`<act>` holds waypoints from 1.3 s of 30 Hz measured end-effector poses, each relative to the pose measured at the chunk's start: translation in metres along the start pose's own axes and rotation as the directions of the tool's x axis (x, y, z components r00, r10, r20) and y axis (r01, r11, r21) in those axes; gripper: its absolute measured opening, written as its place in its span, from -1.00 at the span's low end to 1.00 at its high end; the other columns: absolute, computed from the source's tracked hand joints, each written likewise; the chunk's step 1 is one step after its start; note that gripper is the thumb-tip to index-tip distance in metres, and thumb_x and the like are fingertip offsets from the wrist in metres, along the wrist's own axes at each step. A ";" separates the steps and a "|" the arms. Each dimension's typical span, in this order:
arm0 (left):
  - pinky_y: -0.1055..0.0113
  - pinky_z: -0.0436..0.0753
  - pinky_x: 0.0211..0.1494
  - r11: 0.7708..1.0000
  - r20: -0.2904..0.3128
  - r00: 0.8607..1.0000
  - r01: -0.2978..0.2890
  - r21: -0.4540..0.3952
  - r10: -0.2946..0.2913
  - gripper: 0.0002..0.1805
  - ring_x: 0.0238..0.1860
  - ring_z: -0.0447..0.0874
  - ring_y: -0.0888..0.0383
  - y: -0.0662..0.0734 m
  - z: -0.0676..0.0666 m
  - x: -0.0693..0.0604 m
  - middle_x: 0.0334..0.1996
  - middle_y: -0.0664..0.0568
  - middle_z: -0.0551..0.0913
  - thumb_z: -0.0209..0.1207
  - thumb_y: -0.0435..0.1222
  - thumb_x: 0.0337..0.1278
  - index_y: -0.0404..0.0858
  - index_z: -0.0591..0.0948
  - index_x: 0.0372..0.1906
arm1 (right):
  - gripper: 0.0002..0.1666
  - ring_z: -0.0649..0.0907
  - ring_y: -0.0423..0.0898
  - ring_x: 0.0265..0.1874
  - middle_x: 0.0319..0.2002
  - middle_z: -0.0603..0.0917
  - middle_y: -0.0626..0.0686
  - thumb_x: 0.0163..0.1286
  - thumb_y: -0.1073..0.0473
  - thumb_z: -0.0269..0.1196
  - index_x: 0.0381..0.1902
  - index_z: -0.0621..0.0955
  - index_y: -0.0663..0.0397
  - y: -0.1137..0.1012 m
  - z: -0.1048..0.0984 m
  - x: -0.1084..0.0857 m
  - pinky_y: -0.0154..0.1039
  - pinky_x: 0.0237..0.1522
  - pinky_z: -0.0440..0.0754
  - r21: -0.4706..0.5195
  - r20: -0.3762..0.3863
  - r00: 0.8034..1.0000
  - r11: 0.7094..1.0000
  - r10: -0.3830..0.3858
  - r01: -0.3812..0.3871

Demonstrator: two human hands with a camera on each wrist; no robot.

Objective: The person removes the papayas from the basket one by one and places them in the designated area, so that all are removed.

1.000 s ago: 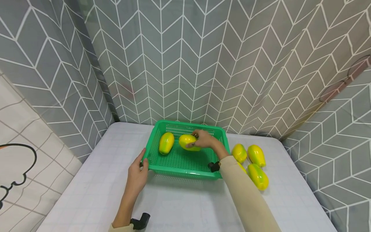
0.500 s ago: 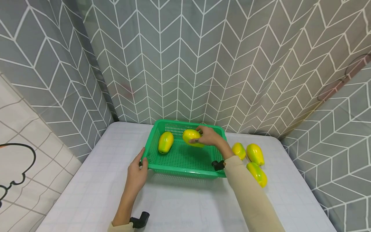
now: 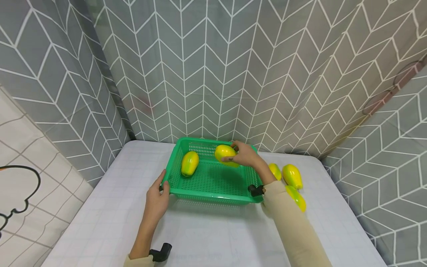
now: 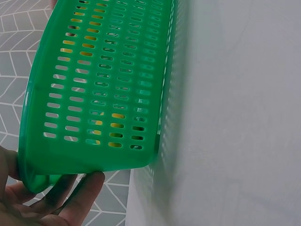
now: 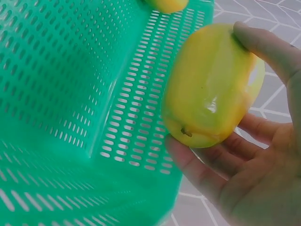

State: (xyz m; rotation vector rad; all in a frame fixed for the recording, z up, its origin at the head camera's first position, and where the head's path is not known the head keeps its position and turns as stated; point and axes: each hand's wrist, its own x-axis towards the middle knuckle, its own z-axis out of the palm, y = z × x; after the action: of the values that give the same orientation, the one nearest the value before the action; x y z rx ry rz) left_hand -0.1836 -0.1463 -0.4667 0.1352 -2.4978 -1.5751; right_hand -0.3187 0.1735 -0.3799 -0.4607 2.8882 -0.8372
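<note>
A green plastic basket (image 3: 213, 197) with slotted walls sits on the table. My left hand (image 3: 157, 200) grips its left rim near the front corner; in the left wrist view fingers (image 4: 84, 197) curl under the rim. My right hand (image 3: 246, 154) holds a yellow papaya (image 3: 224, 153) with a green streak over the basket's back right part. In the right wrist view the thumb lies on one side of this papaya (image 5: 211, 89) and the fingers on the other, beside the slotted wall. A second papaya (image 3: 190, 164) lies at the basket's left end.
Right of the basket, several more papayas lie on the white-covered table (image 3: 213, 233), among them one papaya (image 3: 292, 176) at the back and another (image 3: 296, 197) partly behind the right sleeve (image 3: 293, 222). A grey patterned curtain (image 3: 207, 74) hangs behind the table.
My right hand has lifted the papaya off the basket's floor and carried it right and slightly back. My left hand keeps its grip on the rim, and the basket stays about where it was.
</note>
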 end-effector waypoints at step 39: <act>-0.07 0.69 0.24 1.000 -0.003 1.000 0.007 0.009 -0.007 -0.40 0.39 0.56 -0.31 0.001 0.000 0.000 0.65 -0.21 0.28 -0.16 -0.25 0.69 -0.23 0.21 0.68 | -0.07 0.68 0.25 0.10 0.24 0.65 0.39 0.41 -0.36 0.34 0.38 0.47 0.28 0.024 -0.034 -0.062 0.11 0.08 0.69 0.054 -0.167 0.973 0.987 0.158 -0.151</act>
State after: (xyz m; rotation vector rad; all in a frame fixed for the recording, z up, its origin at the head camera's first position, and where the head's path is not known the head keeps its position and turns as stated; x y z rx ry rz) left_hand -0.1833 -0.1459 -0.4662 0.1482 -2.5053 -1.5648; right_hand -0.2720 0.2294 -0.3636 -0.1637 3.0054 -0.9513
